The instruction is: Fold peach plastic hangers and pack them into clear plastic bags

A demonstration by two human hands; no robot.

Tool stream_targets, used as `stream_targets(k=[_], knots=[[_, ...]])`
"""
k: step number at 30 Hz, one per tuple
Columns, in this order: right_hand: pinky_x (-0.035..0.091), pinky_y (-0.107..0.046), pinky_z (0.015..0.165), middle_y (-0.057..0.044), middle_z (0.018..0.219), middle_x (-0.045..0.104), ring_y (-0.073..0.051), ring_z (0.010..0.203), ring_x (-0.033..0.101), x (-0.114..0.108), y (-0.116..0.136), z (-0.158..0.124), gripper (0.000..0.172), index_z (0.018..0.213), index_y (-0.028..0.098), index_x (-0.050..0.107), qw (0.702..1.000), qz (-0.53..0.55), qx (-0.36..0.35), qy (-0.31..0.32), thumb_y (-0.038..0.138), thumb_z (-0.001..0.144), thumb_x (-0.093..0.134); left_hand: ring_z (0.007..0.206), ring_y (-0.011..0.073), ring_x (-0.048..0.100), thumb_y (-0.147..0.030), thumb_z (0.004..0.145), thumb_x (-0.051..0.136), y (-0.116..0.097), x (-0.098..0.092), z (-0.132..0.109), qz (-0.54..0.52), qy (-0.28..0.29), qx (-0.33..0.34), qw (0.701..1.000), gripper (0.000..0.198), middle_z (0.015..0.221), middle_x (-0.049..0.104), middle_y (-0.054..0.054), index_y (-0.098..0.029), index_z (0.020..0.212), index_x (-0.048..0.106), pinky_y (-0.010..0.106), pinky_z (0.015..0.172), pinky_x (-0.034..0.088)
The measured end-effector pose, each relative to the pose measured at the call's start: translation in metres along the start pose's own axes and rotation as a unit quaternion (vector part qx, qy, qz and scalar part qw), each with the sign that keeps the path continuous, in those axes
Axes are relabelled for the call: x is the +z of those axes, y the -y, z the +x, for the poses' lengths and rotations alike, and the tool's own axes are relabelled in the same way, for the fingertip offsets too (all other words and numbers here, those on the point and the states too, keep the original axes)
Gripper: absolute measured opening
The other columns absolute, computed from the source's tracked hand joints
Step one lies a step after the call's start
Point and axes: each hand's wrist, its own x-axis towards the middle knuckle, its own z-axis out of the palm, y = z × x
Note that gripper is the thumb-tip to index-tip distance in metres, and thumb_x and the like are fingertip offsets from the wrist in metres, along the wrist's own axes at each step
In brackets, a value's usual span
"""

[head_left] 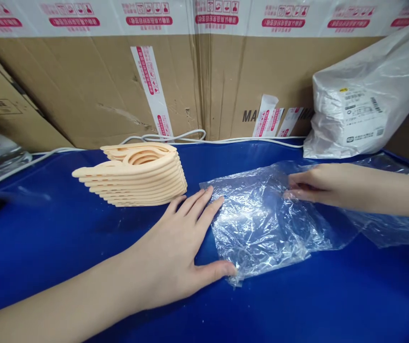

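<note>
Clear plastic bag, one: transparent, thin, crinkled all over, glossy with white highlights, roughly four-sided; lying flat on a blue surface, right of a stack of cream hangers. Left hand: fingers spread, tips at the bag's left edge. Right hand: thumb and fingers near each other at its right part; cannot tell whether pinching.
</note>
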Motion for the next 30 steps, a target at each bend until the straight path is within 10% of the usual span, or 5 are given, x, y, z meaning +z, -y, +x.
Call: stream_targets(k=[3,9,13,19,30], knots=[[0.040,-0.024,0.047,0.001,0.058,0.057,-0.009,0.047,0.053,-0.001,0.020,0.010,0.043,0.071,0.021,0.058,0.991,0.011,0.009,0.135,0.043,0.104,0.043,0.151,0.0346,0.026,-0.060,0.101,0.039,0.002,-0.005,-0.004,-0.017,0.017,0.014,1.000,0.076,0.163,0.026,0.019,-0.012,0.158,0.025,0.060,0.112,0.044],[0.052,-0.035,0.093,-0.008,0.112,0.067,-0.019,0.105,0.064,0.015,0.039,0.025,0.029,0.112,0.018,0.064,0.988,0.053,-0.144,0.020,0.041,0.100,0.052,0.153,0.0290,0.020,-0.043,0.106,0.031,0.009,-0.004,-0.008,-0.040,0.012,0.018,0.999,0.063,0.164,0.022,0.017,-0.012,0.159,0.017,0.052,0.117,0.041],[0.034,-0.052,0.119,-0.015,0.161,0.035,-0.028,0.150,0.032,0.032,0.038,0.022,0.060,0.150,0.020,0.044,0.981,0.015,-0.188,0.039,0.045,0.098,0.057,0.153,0.0323,0.019,-0.062,0.103,0.030,0.013,0.002,-0.007,-0.047,0.023,-0.012,0.999,0.078,0.165,0.019,0.018,-0.011,0.160,0.014,0.056,0.115,0.042],[0.025,-0.057,0.121,-0.012,0.169,0.010,-0.027,0.155,0.011,0.048,0.048,0.017,0.078,0.163,0.023,0.006,0.981,-0.013,-0.185,0.064,0.044,0.101,0.049,0.155,0.0303,0.016,-0.064,0.102,0.032,0.013,0.013,-0.009,-0.055,-0.008,0.002,0.998,0.078,0.166,0.019,0.015,-0.014,0.160,0.015,0.054,0.119,0.037],[0.019,-0.057,0.121,-0.012,0.169,0.008,-0.031,0.155,0.004,0.053,0.046,0.017,0.078,0.159,0.022,0.030,0.977,-0.004,-0.211,0.032,0.054,0.094,0.059,0.155,0.0330,0.010,-0.077,0.093,0.037,0.013,0.011,-0.004,-0.105,0.024,-0.017,0.994,0.092,0.169,0.009,0.010,-0.021,0.162,0.010,0.059,0.121,0.029]])
